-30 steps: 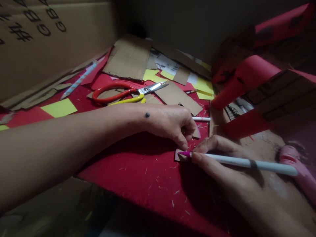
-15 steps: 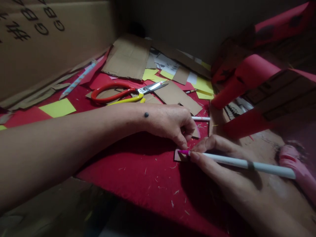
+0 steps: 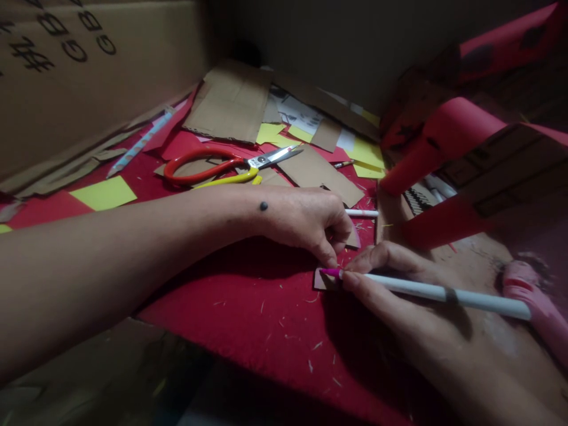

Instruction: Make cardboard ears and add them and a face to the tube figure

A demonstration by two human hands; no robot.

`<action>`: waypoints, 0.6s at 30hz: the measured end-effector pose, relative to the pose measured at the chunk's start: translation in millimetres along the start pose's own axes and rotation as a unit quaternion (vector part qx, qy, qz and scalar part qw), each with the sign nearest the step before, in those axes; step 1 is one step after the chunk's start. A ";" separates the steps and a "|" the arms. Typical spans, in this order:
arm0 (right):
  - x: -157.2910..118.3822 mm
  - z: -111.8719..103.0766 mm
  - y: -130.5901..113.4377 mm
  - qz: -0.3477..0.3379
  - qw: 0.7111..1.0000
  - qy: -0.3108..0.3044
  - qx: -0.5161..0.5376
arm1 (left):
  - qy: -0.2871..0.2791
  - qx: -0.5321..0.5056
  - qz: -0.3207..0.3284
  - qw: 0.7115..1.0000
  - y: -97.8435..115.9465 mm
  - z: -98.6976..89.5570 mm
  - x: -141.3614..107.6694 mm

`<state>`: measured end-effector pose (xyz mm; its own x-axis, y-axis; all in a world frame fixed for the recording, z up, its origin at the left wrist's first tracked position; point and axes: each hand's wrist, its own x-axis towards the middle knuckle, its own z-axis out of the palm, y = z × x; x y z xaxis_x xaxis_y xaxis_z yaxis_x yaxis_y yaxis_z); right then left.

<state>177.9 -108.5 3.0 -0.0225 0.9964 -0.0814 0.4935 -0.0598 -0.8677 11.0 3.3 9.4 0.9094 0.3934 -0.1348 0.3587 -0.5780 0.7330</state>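
While right hand [image 3: 412, 322] is gripping marker [image 3: 492, 302] low, left hand [image 3: 306, 219], grasp indeterminable, is steadying far edge of cardboard piece [image 3: 322, 282].

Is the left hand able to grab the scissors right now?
Probably yes: the scissors lie just past the left hand, with nothing on top of them, though it looks busy by the small card.

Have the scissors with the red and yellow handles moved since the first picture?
No. The scissors lie in the same spot, just below the big brown cardboard piece, with their blades pointing the same way.
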 end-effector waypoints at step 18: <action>-2.3 -1.5 -4.3 0.039 0.998 -0.040 -0.001 | 0.004 0.010 0.000 1.000 0.2 0.9 0.2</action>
<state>177.1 -110.4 7.6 -0.0529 0.9809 -0.1874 0.4981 -0.1368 -0.8563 11.5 2.6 8.9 0.9078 0.3988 -0.1301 0.3633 -0.5923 0.7192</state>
